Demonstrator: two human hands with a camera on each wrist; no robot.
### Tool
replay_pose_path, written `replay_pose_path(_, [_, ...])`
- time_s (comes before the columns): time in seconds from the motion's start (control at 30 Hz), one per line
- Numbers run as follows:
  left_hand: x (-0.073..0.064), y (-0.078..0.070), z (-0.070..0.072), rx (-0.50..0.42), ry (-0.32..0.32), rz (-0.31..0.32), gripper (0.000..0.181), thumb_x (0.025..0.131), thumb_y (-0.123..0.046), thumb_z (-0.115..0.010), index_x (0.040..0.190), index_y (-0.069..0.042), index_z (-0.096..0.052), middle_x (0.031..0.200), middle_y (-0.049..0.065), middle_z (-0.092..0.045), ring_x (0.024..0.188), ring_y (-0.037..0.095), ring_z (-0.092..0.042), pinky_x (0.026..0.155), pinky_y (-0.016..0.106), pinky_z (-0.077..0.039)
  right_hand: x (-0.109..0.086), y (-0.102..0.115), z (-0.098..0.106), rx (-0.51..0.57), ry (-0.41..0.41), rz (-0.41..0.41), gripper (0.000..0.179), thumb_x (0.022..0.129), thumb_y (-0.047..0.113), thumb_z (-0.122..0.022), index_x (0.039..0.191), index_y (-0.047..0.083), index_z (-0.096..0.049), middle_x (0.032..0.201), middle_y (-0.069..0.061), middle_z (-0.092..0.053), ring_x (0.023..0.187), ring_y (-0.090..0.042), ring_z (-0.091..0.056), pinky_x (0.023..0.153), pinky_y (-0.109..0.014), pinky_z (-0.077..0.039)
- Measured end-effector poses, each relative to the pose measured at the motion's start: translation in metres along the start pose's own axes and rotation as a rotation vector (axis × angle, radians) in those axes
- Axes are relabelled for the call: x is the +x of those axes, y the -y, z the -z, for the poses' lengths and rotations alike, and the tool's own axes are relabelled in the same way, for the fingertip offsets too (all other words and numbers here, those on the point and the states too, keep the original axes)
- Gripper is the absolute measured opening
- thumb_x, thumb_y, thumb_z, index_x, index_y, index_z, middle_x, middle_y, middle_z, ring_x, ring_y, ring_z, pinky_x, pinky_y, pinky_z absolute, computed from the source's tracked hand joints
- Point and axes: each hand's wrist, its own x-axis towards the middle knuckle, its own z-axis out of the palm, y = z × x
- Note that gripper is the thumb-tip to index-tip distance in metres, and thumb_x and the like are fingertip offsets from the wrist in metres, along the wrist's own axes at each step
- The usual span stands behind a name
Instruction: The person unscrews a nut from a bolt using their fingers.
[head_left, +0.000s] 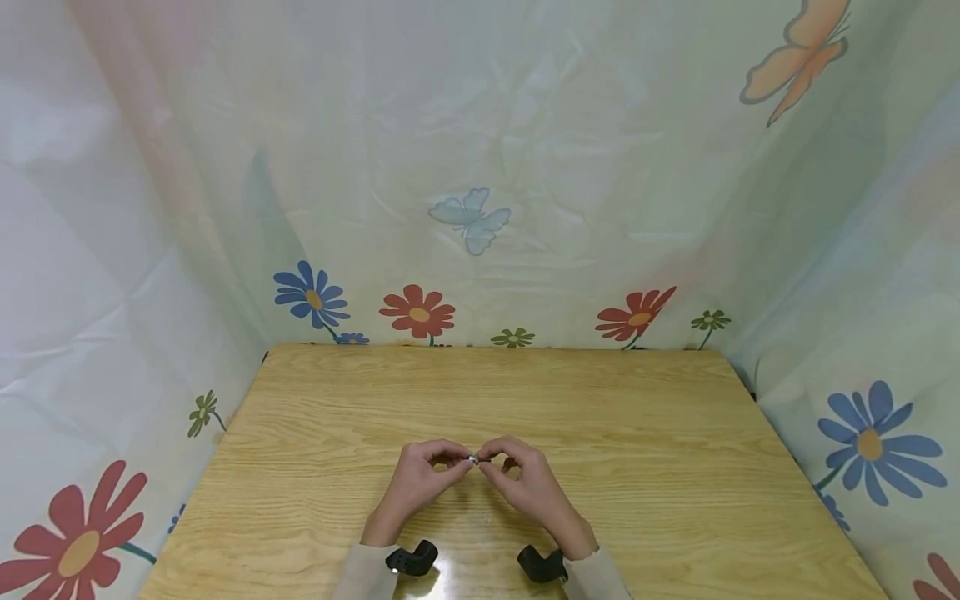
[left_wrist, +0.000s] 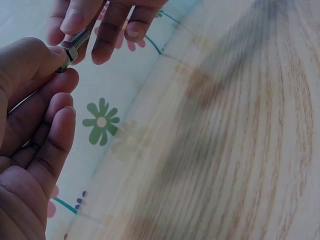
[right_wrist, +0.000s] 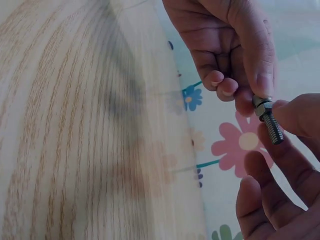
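A small steel bolt (head_left: pixel 474 457) hangs above the wooden table (head_left: pixel 637 433) between both hands. My left hand (head_left: pixel 457 462) pinches its hex end (left_wrist: pixel 70 51) between thumb and forefinger. My right hand (head_left: pixel 492 459) holds the threaded shank (right_wrist: pixel 273 128) with its fingertips. In the left wrist view the left hand (left_wrist: pixel 60 67) fills the left side, and the right hand (left_wrist: pixel 95 30) comes in from the top. Seen from the right wrist, the right hand (right_wrist: pixel 285 150) is at the lower right and the left hand (right_wrist: pixel 240 75) grips the hex end (right_wrist: pixel 261 106) from above.
Floral cloth (head_left: pixel 480 208) with flowers and butterflies walls the table at the back and on both sides. Black wrist mounts (head_left: pixel 411 558) (head_left: pixel 542 565) sit at the near edge. Bare wood lies all around the hands.
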Motion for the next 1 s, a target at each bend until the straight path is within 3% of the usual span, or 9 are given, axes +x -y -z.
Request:
replay_pose_path(0.23, [0.0009, -0.0059, 0.0009, -0.006, -0.008, 0.022, 0.006, 0.093, -0.018, -0.078, 0.099, -0.017, -0.08, 0.094, -0.001, -0.079, 0.08, 0.005, -0.069, 0.079, 0.03, -0.06, -0.0004, 0.0035, 0.0007, 0.007, -0.028, -0.086, 0.012, 0.101, 0.026, -0.069, 0.109, 0.021, -0.076, 0.105, 0.006, -0.074, 0.096, -0.01, -0.067, 0.075, -0.026, -0.057])
replay_pose_path(0.33, [0.0005, -0.0064, 0.0005, -0.01, -0.009, 0.002, 0.007, 0.094, -0.018, -0.077, 0.1, -0.016, -0.08, 0.094, 0.0, -0.079, 0.08, 0.006, -0.069, 0.078, 0.031, -0.061, -0.0004, 0.0042, 0.0006, 0.012, -0.017, -0.102, 0.013, 0.101, 0.027, -0.068, 0.107, 0.02, -0.077, 0.103, 0.006, -0.075, 0.092, -0.008, -0.067, 0.074, -0.026, -0.056])
replay_pose_path(0.53, [0.0007, -0.0049, -0.0004, -0.019, -0.011, -0.02, 0.007, 0.094, -0.016, -0.077, 0.1, -0.015, -0.08, 0.094, 0.002, -0.079, 0.08, 0.006, -0.069, 0.076, 0.03, -0.061, -0.0002, 0.003, -0.0004, 0.024, -0.002, -0.089, 0.012, 0.1, 0.026, -0.07, 0.108, 0.019, -0.076, 0.105, 0.004, -0.075, 0.093, -0.008, -0.066, 0.073, -0.025, -0.056])
replay_pose_path(0.9, [0.0006, -0.0029, -0.0002, 0.006, -0.016, 0.005, 0.006, 0.093, -0.014, -0.078, 0.098, -0.015, -0.08, 0.092, 0.0, -0.079, 0.078, 0.005, -0.068, 0.076, 0.03, -0.06, 0.0003, 0.0, -0.0003, 0.062, -0.009, 0.007, 0.012, 0.098, 0.016, -0.072, 0.109, 0.02, -0.073, 0.111, 0.002, -0.073, 0.101, -0.02, -0.067, 0.077, -0.029, -0.057])
replay_pose_path(1.0, [0.0006, -0.003, -0.0001, 0.016, -0.02, 0.011, 0.006, 0.093, -0.014, -0.078, 0.098, -0.015, -0.08, 0.093, -0.001, -0.079, 0.078, 0.004, -0.068, 0.078, 0.03, -0.06, 0.0004, 0.0016, 0.0, 0.049, -0.025, -0.011, 0.015, 0.099, 0.02, -0.071, 0.114, 0.02, -0.073, 0.114, 0.002, -0.072, 0.105, -0.02, -0.067, 0.079, -0.029, -0.058])
